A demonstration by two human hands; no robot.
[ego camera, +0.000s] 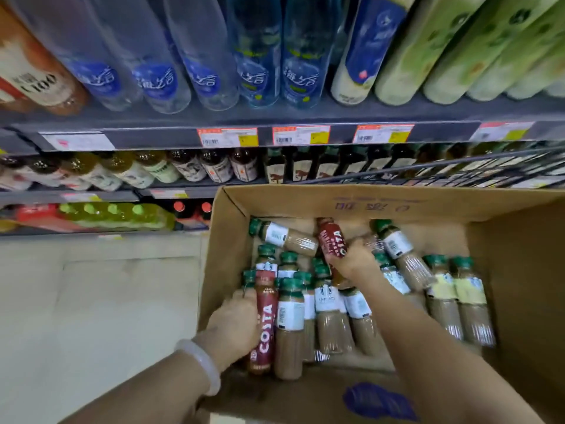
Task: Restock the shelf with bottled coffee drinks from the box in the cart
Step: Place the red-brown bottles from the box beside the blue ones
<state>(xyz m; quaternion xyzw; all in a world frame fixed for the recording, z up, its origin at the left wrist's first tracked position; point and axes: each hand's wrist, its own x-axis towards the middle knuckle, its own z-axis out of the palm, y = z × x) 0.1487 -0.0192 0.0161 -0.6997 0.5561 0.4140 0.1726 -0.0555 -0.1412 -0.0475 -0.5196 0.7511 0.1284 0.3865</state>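
Observation:
An open cardboard box [336, 203] holds several bottled coffee drinks with green caps [290, 313], some upright, some lying flat. My left hand [232, 325] grips a red-labelled Costa bottle [264, 325] at the box's left side. My right hand [354, 258] grips a second red Costa bottle [331, 240] near the box's far middle, tilted with its cap pointing away. Both hands are inside the box.
Shelves of drinks rise ahead: clear and blue bottles [201, 56] and green bottles [477, 47] on top, small dark bottles [305, 166] below, price tags [301, 134] on the shelf edge. The cart's wire rim [458, 169] runs behind the box. Pale floor [91, 301] lies left.

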